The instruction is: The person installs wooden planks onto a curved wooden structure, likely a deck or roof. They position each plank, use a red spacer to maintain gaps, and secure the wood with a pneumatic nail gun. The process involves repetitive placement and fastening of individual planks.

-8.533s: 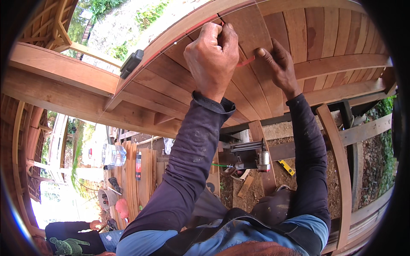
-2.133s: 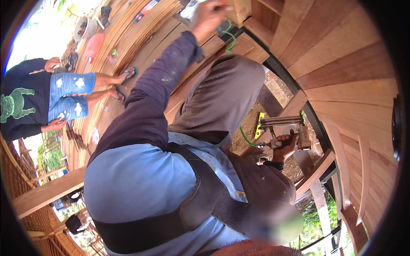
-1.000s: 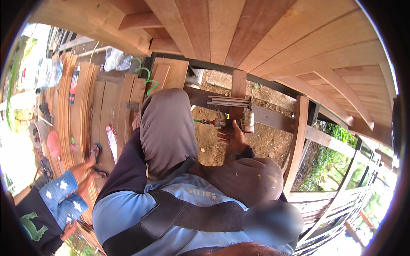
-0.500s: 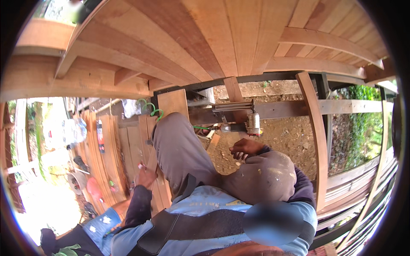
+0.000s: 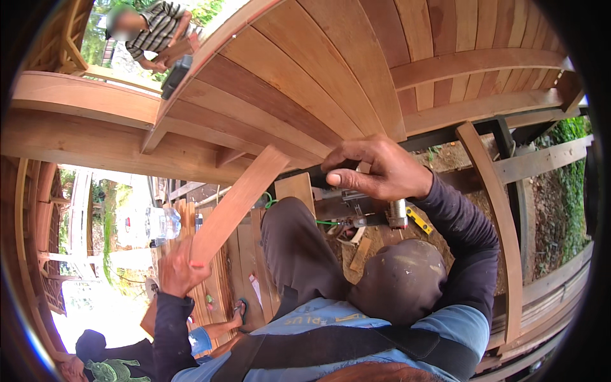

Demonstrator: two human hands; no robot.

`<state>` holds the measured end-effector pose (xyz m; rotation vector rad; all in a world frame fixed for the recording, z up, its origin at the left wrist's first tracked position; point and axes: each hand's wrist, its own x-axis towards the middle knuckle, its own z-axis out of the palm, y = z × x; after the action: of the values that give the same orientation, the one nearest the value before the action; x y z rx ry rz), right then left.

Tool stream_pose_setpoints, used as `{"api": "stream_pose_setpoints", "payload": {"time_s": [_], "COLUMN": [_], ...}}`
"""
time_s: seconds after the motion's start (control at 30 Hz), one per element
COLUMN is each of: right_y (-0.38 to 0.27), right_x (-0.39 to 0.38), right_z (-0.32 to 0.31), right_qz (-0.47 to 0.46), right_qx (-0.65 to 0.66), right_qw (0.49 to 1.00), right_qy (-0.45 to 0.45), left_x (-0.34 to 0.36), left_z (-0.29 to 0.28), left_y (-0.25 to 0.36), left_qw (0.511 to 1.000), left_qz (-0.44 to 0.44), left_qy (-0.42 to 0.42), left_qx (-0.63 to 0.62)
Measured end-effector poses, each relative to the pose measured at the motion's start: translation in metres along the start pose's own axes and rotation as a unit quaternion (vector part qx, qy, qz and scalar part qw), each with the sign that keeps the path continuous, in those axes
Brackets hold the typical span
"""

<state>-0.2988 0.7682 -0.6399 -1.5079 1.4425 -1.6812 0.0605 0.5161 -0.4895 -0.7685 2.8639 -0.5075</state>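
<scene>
My left hand [image 5: 182,267] is closed around the lower end of a short wooden board [image 5: 238,207], which slants up and to the right in front of the plank panel [image 5: 286,70]. Raised over the beam, my right hand [image 5: 379,169] has its thumb and curled fingers apart, with nothing seen between them. Below and partly behind it is a nail gun [image 5: 398,215] with a silver ribbed body and a green air hose [image 5: 328,222]. A yellow spirit level [image 5: 419,219] lies just right of the nail gun.
A wooden upright [image 5: 493,229] rises on the right. Long stacked boards [image 5: 219,286] lie at my left, near a clear plastic container [image 5: 162,224]. One person [image 5: 159,32] in a striped shirt stands beyond the panel; another person [image 5: 114,353] is at the lower left.
My left hand has come up with the short board in its grip. My right hand has risen from beside my knee to above the nail gun. The view has shifted.
</scene>
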Motion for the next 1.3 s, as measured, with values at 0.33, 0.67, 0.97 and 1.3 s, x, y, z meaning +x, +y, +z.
{"api": "stream_pose_setpoints", "payload": {"time_s": [0.33, 0.67, 0.97, 1.3], "right_y": [-0.061, -0.045, -0.029, 0.049], "right_x": [0.037, 0.019, 0.010, -0.044], "right_z": [-0.026, -0.054, -0.057, -0.091], "right_qz": [-0.160, -0.010, 0.022, -0.043], "right_qx": [-0.185, 0.195, 0.205, 0.116], "right_qw": [0.966, 0.981, 0.978, 0.950], "right_qy": [0.089, 0.017, -0.020, 0.285], "left_x": [0.142, 0.180, 0.172, 0.164], "left_z": [-0.099, -0.064, -0.025, -0.098], "left_y": [0.178, 0.296, 0.331, 0.283], "left_qw": [0.859, 0.738, 0.735, 0.806], "left_qz": [0.471, 0.618, 0.638, 0.532], "left_qy": [0.122, 0.239, 0.211, 0.194], "left_qx": [0.161, 0.127, 0.095, -0.172]}}
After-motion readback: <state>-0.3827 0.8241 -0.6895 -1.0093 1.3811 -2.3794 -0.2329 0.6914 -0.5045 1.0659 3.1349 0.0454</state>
